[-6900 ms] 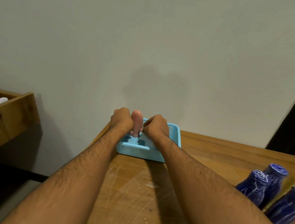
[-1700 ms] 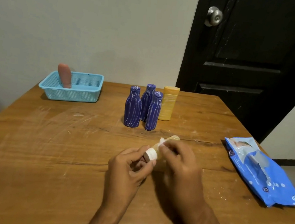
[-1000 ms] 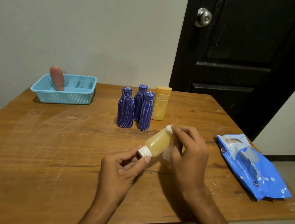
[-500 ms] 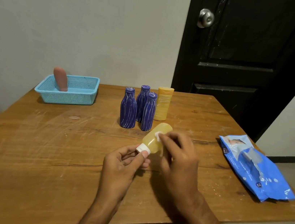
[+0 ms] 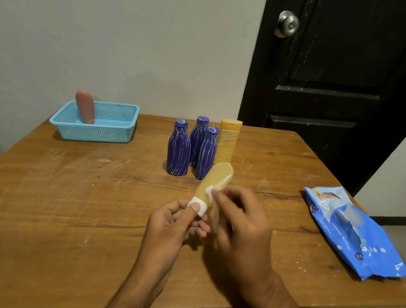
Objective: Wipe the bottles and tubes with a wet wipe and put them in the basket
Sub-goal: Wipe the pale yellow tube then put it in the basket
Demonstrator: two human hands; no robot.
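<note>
Wipe (image 5: 212,202) mostly hidden behind right hand (image 5: 241,227). Bottle (image 5: 215,181) cap half covered by left thumb. Pack (image 5: 357,233) print too small to read. Forearms cut off at bottom edge.

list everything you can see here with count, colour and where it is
perforated plastic basket: one, light blue, far left of table
rounded tube: one, pink, upright in basket
patterned bottles: three, dark blue with white lines, table centre
flat-capped bottle: one, yellow, right of and touching the blue ones
white-capped bottle: one, translucent yellow, held in both hands
wet wipe: one, white, against held bottle
wipes pack: one, blue, right table edge
wooden table: one, brown
door: one, black, silver knob
hands: left pinches cap; right presses wipe
</note>
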